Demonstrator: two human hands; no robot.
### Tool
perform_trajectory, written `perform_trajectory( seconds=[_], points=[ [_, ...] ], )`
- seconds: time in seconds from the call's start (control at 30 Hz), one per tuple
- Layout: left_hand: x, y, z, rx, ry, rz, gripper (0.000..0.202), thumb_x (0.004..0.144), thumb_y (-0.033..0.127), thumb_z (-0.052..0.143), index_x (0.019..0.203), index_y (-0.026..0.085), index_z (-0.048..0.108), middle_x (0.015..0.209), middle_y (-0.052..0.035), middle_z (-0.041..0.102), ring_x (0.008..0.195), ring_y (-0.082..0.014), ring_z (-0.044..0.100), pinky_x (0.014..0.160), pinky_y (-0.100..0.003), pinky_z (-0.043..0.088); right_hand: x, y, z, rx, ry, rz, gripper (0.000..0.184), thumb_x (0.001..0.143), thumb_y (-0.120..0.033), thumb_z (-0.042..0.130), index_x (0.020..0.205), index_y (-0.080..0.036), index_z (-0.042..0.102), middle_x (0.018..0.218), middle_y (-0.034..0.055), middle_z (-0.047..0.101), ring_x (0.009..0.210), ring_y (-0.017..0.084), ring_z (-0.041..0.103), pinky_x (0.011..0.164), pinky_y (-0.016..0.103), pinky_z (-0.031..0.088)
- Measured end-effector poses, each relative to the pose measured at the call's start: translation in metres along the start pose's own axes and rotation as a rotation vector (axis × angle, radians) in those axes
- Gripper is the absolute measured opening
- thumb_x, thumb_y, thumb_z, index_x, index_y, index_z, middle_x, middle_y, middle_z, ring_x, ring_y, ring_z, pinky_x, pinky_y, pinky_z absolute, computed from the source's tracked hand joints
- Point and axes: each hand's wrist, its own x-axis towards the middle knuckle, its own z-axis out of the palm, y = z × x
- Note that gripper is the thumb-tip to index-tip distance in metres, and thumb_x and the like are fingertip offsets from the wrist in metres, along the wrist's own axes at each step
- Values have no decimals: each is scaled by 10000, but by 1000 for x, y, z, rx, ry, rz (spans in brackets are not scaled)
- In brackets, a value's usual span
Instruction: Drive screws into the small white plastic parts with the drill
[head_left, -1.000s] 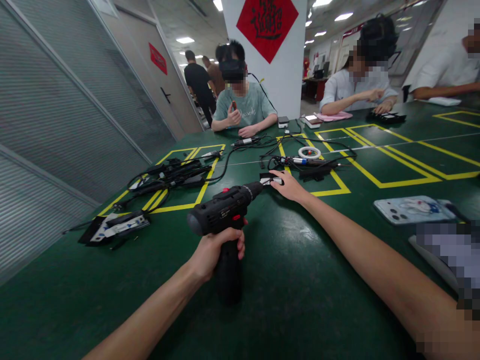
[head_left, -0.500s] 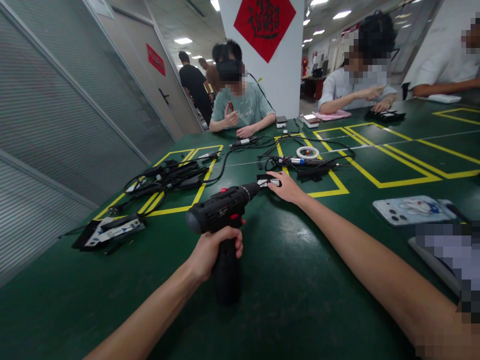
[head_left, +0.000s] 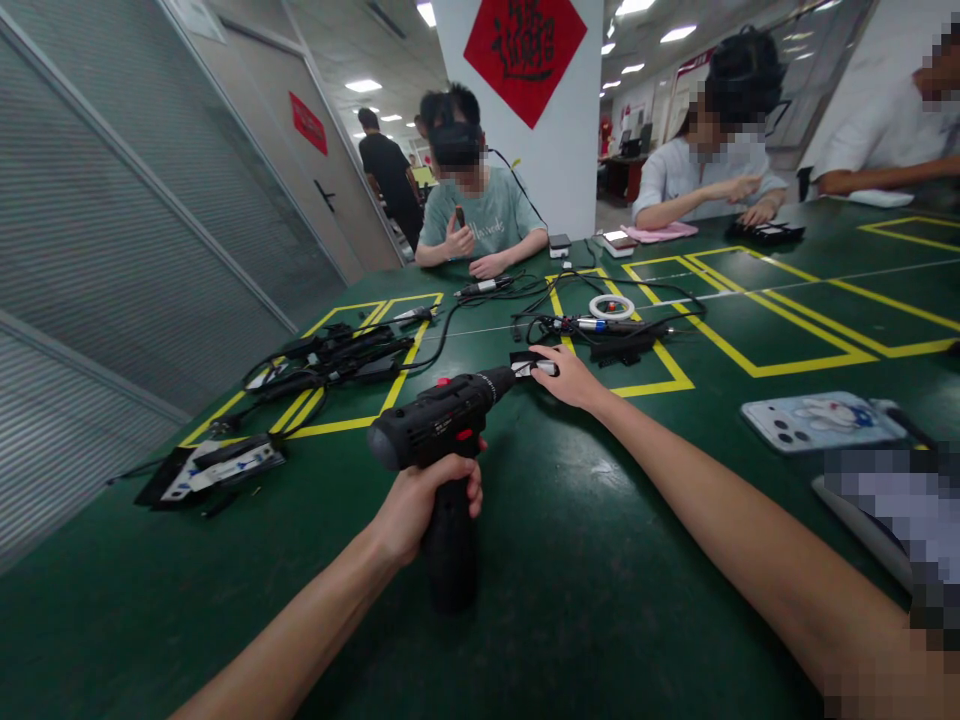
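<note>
A black cordless drill (head_left: pixel 431 425) with red buttons is gripped around its handle by my left hand (head_left: pixel 427 500). Its nose points away from me and to the right, with the tip at a small black and white part (head_left: pixel 529 366). Whether the bit touches that part I cannot make out. My right hand (head_left: pixel 566 375) is closed over the right side of the same part, fingers holding it down at the table. Some of the part is hidden under those fingers.
Tangled black cables and tools (head_left: pixel 337 355) lie on the left of the green table (head_left: pixel 555 600). Beyond my right hand are a white ring (head_left: pixel 611 307) and a pen-shaped tool (head_left: pixel 600 325). A phone (head_left: pixel 821 420) lies at right. Co-workers (head_left: pixel 480 210) sit across.
The whole view has shifted slightly. Both hands, the drill and the small part keep the same arrangement. One person in the background has moved out of sight.
</note>
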Motion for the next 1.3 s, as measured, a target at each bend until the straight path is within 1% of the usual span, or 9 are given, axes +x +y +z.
perform_trajectory(
  seconds=[0.23,0.93,1.3],
  points=[
    [0,0,0,21,2,-7,240,835,249,581,1042,128,566,619,20,545,530,-156,533,564,-310,430,1,0,1,13,-11,19,477,888,-335,610,1353,-230,582,1141,98,569,1021,208,581,1016,368,425],
    [0,2,3,38,24,-17,241,829,265,588,1033,138,576,609,19,552,533,-159,539,557,-302,420,0,1,1,16,1,0,471,890,-335,605,1348,-224,587,1124,96,572,1013,209,583,1016,372,433],
    [-2,4,6,56,49,-39,249,813,266,605,1024,137,579,613,18,562,531,-155,545,552,-291,428,0,1,1,21,-5,14,474,893,-340,608,1355,-235,579,1126,87,564,1026,202,578,1021,371,425]
  ],
)
